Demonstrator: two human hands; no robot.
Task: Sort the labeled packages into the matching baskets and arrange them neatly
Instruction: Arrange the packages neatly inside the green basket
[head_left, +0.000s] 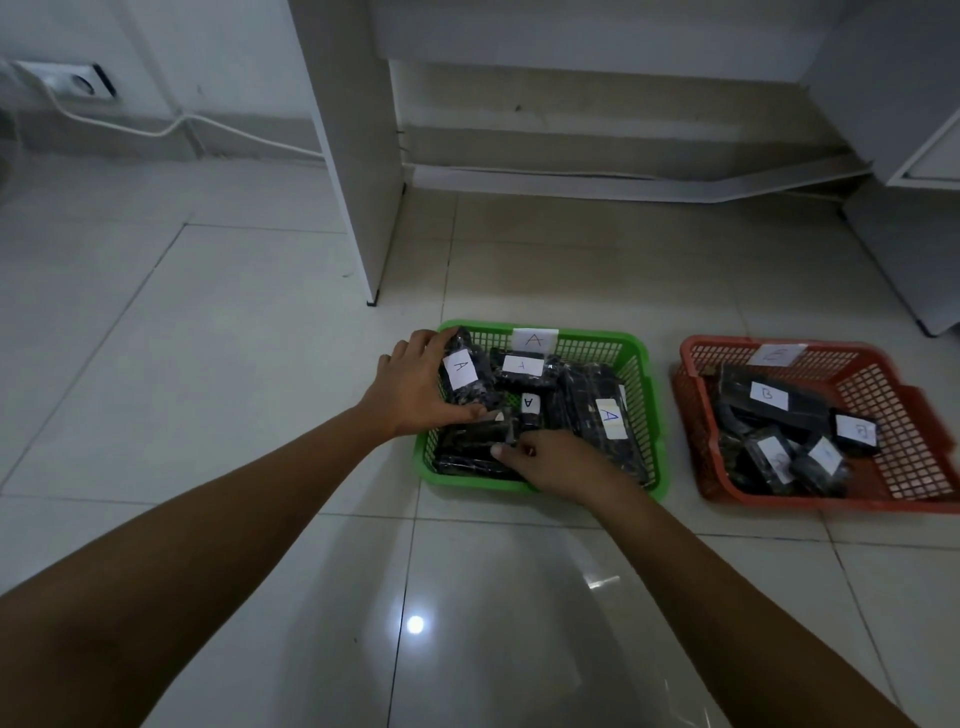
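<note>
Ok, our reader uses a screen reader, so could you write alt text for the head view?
Both hands reach into a green plastic mesh basket tagged A: the left hand grips a black wrapped package with a white A label, and the right hand pinches another black package. Beside it on the tiled floor, a red plastic mesh basket holds black packages, some labelled B.

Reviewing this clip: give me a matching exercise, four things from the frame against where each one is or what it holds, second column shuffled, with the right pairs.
Things:
1. left hand
2. right hand
3. green basket
4. red basket

States:
a. holds packages labelled B
b. grips the package labelled A at the basket's far left corner
c. holds packages labelled A
d. pinches a dark package at the basket's near side

Pairs: 1-b, 2-d, 3-c, 4-a
</note>
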